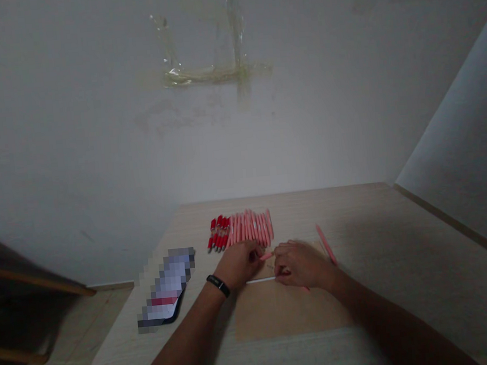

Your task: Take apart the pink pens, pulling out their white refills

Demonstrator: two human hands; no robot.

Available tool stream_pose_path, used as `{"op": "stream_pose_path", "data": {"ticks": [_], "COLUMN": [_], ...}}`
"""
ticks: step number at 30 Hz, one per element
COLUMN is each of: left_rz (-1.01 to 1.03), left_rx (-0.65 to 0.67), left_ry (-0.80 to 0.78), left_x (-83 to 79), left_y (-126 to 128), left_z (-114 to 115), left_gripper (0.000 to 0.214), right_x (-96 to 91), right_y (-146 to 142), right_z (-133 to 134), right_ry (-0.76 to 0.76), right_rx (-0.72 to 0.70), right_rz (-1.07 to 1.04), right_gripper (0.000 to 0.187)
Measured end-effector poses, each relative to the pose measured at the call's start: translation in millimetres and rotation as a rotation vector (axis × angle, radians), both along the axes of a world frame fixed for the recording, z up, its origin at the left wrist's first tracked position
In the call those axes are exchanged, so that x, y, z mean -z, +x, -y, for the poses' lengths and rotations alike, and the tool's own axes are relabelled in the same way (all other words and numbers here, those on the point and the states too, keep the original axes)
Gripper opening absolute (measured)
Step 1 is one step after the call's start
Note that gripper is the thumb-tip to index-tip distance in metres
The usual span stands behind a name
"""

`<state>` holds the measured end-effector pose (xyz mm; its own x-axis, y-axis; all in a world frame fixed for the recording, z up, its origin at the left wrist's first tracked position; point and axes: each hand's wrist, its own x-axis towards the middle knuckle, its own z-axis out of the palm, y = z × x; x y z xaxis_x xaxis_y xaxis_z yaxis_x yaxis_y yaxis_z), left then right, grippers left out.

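My left hand [244,262], with a black band on its wrist, pinches a short pink pen piece [266,256] at one end. The piece points toward my right hand [304,263], whose fingers are curled close to its other end; what they hold is hidden. Both hands are over a brown paper sheet [289,312]. A thin white strip [260,280] lies across the sheet and runs under my right fingers. Just beyond my left hand is a row of pink pens [250,227]. Beside my right wrist lies a single pink pen [325,244].
Several red pen parts [218,241] lie left of the pink row. A phone [167,288], partly blurred out, rests at the table's left side. The pale table [407,304] meets a wall [306,114] with old tape [204,75]. Dark furniture [19,304] stands at left.
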<state>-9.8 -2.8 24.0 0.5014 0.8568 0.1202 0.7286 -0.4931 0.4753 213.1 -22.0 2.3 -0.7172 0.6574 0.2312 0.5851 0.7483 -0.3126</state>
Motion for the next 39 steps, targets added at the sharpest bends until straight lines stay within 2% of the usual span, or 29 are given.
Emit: {"op": "stream_pose_path", "data": {"ticks": [10, 14, 19, 22, 25, 29, 31, 34, 39], "left_rz": [0.016, -0.005, -0.057, -0.049, -0.018, 0.041, 0.069, 0.069, 0.035], "left_rx": [0.101, 0.191, 0.294, 0.279, 0.199, 0.034, -0.001, 0.067, 0.169], "left_ry": [-0.021, -0.048, -0.147, -0.151, -0.105, 0.016, 0.070, 0.100, 0.060], "left_x": [-2.8, -3.4, 4.4, 4.9, 0.3, -3.2, -2.5, -0.7, 1.2], "left_y": [-2, -1, 0, 0, 0, 0, 1, 3, 8], "left_z": [0, 2, 1, 2, 3, 1, 0, 0, 1], "left_gripper": [0.020, 0.020, 0.008, 0.015, 0.021, 0.011, 0.007, 0.006, 0.008], "right_x": [-18.8, -25.6, -20.6, -18.0, -17.5, -14.8, -12.4, -9.8, -9.5], "right_y": [28, 42, 45, 42, 41, 37, 32, 23, 10], "right_z": [-3, -7, -13, -14, -14, -13, -11, -9, -6], "right_ry": [0.036, 0.062, 0.081, 0.060, 0.045, 0.023, 0.014, 0.014, 0.044], "right_rx": [-0.025, 0.068, 0.189, 0.209, 0.221, 0.210, 0.191, 0.175, 0.178], "right_rz": [-0.184, -0.227, -0.195, -0.165, -0.148, -0.118, -0.111, -0.107, -0.084], "right_gripper": [0.008, 0.006, 0.007, 0.006, 0.006, 0.006, 0.006, 0.007, 0.008]}}
